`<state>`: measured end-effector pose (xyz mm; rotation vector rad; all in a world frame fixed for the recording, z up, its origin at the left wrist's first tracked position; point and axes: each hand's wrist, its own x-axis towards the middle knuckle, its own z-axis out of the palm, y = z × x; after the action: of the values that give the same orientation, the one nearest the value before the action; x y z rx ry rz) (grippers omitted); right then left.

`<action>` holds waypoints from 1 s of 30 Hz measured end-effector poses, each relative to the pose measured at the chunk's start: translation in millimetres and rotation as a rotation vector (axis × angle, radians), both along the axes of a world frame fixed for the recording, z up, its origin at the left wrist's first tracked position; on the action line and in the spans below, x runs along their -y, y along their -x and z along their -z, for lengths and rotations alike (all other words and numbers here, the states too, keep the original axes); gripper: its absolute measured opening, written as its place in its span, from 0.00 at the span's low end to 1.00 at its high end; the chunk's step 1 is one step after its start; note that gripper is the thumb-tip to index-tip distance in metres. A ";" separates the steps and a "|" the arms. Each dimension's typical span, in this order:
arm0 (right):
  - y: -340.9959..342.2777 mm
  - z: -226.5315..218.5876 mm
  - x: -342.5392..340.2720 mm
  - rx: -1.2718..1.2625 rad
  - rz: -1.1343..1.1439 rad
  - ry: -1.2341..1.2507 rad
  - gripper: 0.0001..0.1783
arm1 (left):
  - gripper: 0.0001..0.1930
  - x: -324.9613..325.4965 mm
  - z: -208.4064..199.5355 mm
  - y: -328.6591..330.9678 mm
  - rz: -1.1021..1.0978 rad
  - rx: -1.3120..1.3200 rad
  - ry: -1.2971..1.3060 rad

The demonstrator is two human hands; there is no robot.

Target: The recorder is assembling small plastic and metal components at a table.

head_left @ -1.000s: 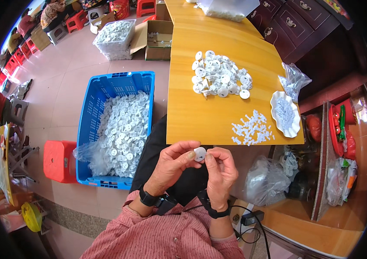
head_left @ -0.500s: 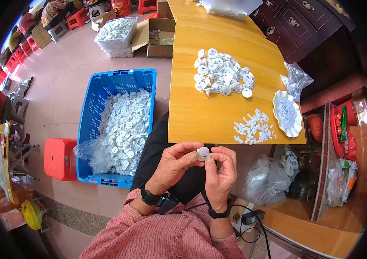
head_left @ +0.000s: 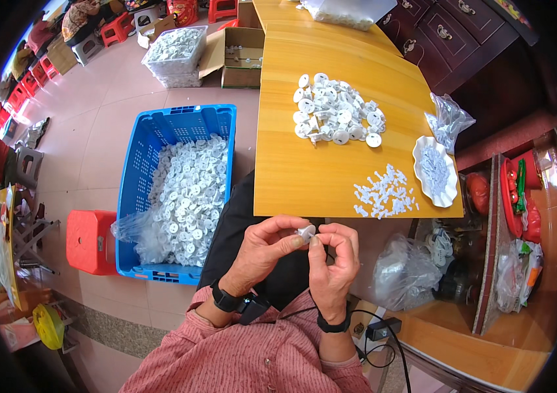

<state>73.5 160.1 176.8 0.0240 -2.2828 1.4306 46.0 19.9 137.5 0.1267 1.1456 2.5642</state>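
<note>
A small white round plastic piece (head_left: 306,232) is pinched between my two hands, just in front of the table's near edge. My left hand (head_left: 268,247) grips it from the left with thumb and fingers. From the right, my right hand (head_left: 333,259) closes thumb and forefinger at its edge; whether a tiny part sits in that pinch is hidden. On the wooden table (head_left: 285,177) lies a heap of white disc-shaped plastic pieces with stems (head_left: 340,111). Closer to me is a scatter of small pale plastic pegs (head_left: 386,191).
A scalloped white dish (head_left: 447,196) of small pegs and a clear plastic bag (head_left: 448,124) stand at the table's right edge. Left of my legs, a blue crate (head_left: 131,177) holds many white discs, beside a red stool (head_left: 90,242). Other people sit at the far left.
The white round piece has tilted in my fingers, its flat face turning away. Both hands stay in nearly the same place.
</note>
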 end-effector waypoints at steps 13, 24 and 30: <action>2.8 3.3 1.4 -0.004 -0.032 -0.057 0.06 | 0.11 4.2 3.3 2.8 -0.038 -0.168 0.211; 4.3 3.3 -1.7 0.039 -0.072 -0.036 0.04 | 0.11 7.5 3.9 2.1 -0.023 -0.183 0.242; 2.2 7.7 -4.1 0.152 -0.164 0.366 0.03 | 0.11 8.1 -0.9 1.4 0.008 -0.053 0.132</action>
<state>71.3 164.2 169.1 -0.0109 -2.1379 1.9782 44.6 11.9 138.4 0.1682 1.3261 2.4830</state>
